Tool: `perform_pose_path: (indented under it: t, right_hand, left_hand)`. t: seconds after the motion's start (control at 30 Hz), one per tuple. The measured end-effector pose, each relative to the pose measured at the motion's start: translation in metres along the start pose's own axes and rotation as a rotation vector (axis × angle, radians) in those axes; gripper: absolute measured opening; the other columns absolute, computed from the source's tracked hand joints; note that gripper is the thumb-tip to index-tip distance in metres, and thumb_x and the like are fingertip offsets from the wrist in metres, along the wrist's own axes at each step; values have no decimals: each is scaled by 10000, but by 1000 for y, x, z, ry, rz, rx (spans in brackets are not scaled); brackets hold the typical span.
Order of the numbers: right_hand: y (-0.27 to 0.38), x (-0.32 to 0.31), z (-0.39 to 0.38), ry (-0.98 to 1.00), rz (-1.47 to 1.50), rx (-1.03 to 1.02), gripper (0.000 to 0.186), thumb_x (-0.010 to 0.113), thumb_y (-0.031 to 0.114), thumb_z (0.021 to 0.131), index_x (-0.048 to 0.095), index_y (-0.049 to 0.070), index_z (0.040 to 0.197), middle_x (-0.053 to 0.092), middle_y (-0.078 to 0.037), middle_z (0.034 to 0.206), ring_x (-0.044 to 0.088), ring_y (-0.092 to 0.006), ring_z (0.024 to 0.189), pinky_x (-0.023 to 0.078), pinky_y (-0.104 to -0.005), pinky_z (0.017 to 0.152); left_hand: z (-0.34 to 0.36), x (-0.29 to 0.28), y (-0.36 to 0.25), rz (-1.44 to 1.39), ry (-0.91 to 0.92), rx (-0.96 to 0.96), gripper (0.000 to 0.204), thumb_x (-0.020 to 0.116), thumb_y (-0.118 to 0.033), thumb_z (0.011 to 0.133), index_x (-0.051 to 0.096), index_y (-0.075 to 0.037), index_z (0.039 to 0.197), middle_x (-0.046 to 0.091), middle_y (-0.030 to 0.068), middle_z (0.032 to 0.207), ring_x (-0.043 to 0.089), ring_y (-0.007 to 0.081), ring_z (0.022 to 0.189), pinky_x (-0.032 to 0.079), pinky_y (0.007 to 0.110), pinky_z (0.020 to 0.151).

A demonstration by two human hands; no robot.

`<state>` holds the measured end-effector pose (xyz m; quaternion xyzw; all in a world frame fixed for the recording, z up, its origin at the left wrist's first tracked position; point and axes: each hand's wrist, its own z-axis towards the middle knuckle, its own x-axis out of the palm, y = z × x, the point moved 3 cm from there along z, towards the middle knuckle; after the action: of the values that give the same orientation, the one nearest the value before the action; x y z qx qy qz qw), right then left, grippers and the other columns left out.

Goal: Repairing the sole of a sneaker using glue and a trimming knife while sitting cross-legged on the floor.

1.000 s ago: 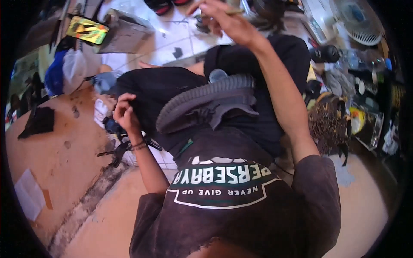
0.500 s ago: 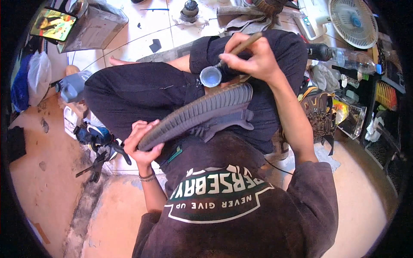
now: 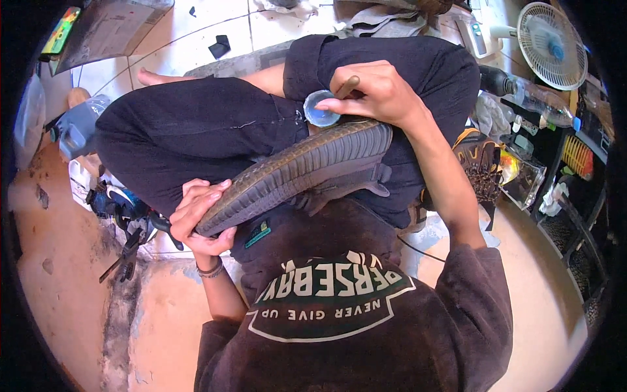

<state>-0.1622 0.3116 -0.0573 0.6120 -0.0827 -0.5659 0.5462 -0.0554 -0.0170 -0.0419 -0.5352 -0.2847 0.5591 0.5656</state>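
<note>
Shoe (image 3: 304, 168) clamped in left grip (image 3: 198, 221); right grip (image 3: 379, 95) pinching stick (image 3: 349, 85), lower end hidden.

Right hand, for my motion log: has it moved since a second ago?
Yes, toward the person's body: it was about level with the fan; now the right hand is lower in view, beside the cup.

So the shoe (image 3: 304, 171) has a matt, rubbery-looking sole (image 3: 287, 164) with chunky ribs, and its upper (image 3: 356, 183) looks like soft, dull cloth. The stick (image 3: 350, 85) seems to be plain wood, and the little cup (image 3: 318, 119) is cloudy, see-through plastic. Trousers (image 3: 183, 124) are matt woven cloth, shirt (image 3: 392, 346) is a faded cotton-ish knit. Floor tiles (image 3: 225, 23) are smooth and pretty glossy, bottle (image 3: 539, 103) is shiny clear plastic, fan (image 3: 552, 46) looks like plastic too.
</note>
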Motion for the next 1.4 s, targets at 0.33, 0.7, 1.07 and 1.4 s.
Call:
perform_pose_path:
  t: [0.33,0.7,1.07,1.4]
  right_hand:
    - [0,5,2,80,-71,-37,300,738,307,833,573,69,759,580,-56,622,610,-216,581,477,-344,533]
    - [2,4,0,63,-26,46,301,747,307,832,571,73,762,584,-44,617,616,-200,584,478,-334,530]
    - [8,-14,0,-36,-23,60,263,821,75,748,604,-22,636,617,-84,606,624,-167,545,457,-270,481]
    - [15,-23,-3,-117,-119,294,371,752,176,844,527,32,587,498,7,533,429,-61,471,365,-258,454]
  left_hand:
    - [3,1,0,3,17,9,531,743,-246,610,674,63,1036,713,260,935,706,329,834,469,437,828]
    - [1,-1,-1,4,16,5,531,740,-242,618,671,67,1045,712,265,926,706,328,823,467,434,825]
    - [8,4,-4,7,-8,-12,463,745,-176,614,694,70,1003,727,221,937,721,289,842,483,405,848]
    - [4,2,-11,46,-32,-23,439,742,-150,634,695,58,1018,733,185,976,711,258,841,479,371,858]
